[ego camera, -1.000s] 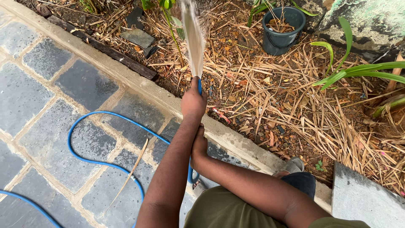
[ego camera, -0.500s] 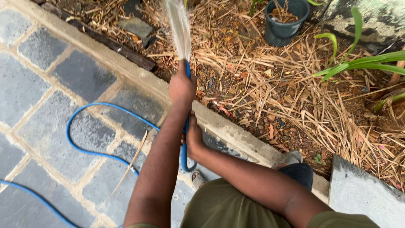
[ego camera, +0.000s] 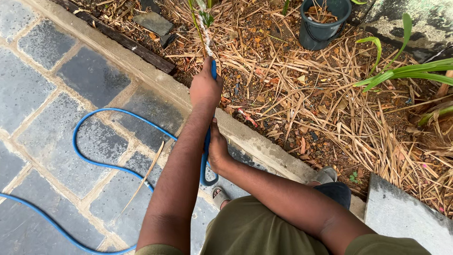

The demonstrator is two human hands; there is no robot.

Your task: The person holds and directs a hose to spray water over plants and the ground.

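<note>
The blue hose (ego camera: 94, 163) loops across the grey paving (ego camera: 42, 94) behind you, rises past the concrete kerb (ego camera: 255, 141) and runs straight up along your forearm, its long axis aimed away from you at the garden bed of dry straw (ego camera: 302, 89). Your left hand (ego camera: 205, 87) is the farther 1, clenched round the hose end, where a thin stream of water (ego camera: 204, 28) leaves. Your right hand (ego camera: 218, 151) grasps the hose nearer your body

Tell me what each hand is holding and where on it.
Both hold the blue hose. The left hand grips it right at the spraying end; the right hand grips it further back, just before it loops down to the paving.
</note>
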